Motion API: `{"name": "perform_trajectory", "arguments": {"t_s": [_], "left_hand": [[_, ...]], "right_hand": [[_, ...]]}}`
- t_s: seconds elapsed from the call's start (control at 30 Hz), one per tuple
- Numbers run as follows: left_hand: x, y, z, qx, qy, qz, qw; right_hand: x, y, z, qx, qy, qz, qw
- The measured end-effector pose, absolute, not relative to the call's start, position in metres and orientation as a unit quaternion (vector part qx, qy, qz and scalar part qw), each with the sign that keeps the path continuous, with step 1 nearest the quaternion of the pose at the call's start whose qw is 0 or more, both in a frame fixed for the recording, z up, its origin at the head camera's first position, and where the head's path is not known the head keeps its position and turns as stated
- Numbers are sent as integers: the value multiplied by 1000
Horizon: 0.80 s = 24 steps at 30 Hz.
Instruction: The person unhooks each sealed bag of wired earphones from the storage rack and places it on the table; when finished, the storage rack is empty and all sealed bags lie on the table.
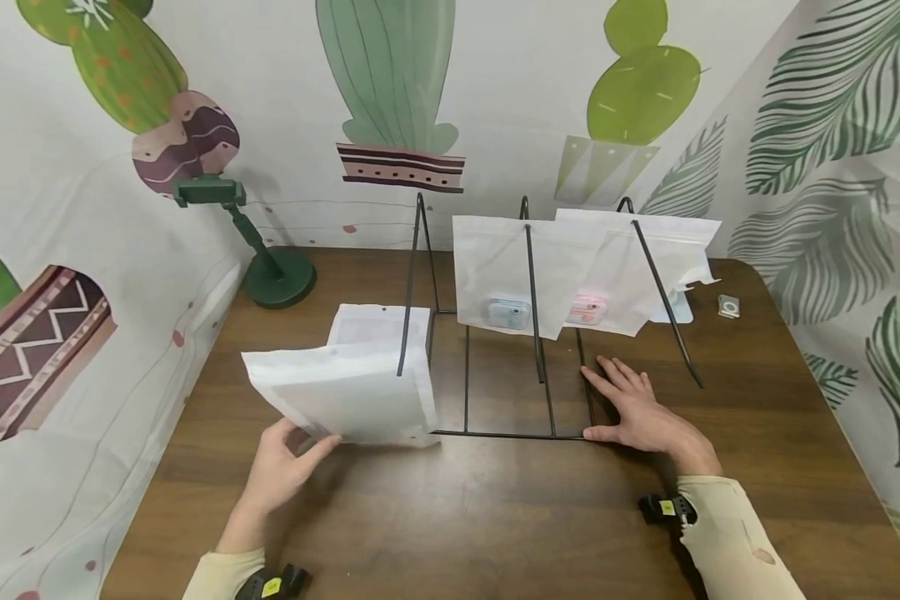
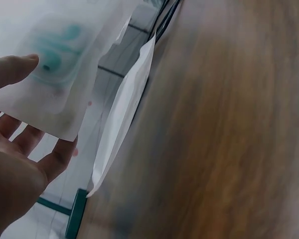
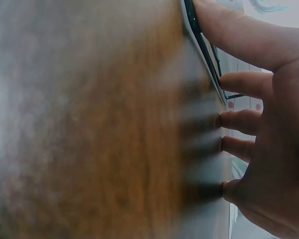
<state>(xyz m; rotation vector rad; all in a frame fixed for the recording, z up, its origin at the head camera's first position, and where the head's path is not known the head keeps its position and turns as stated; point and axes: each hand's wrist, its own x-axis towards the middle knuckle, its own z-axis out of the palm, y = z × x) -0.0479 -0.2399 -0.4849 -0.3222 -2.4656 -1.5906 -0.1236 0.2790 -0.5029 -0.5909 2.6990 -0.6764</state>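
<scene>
white pouch (image 1: 367, 392): pinched in left hand (image 1: 279, 468) near left rod (image 1: 410, 283) of wire rack (image 1: 510, 435), apparently still to hang; other pouches (image 1: 487, 262) already on remaining rods (image 1: 532, 275). right hand (image 1: 639, 417) spread wide at base.

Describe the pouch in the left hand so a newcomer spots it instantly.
On the brown table stands a black wire rack. At its left end is a tilted white pouch. Unlike the pouches hanging to its right, it is pinched by the left hand.
</scene>
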Motion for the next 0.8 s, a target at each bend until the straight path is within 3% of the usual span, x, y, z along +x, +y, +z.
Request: {"name": "perform_trajectory", "arguments": {"t_s": [0.8], "left_hand": [[-64, -284, -484, -60, -802, -578, 136]], "right_hand": [[-123, 277, -503, -205, 943, -225, 138]]}}
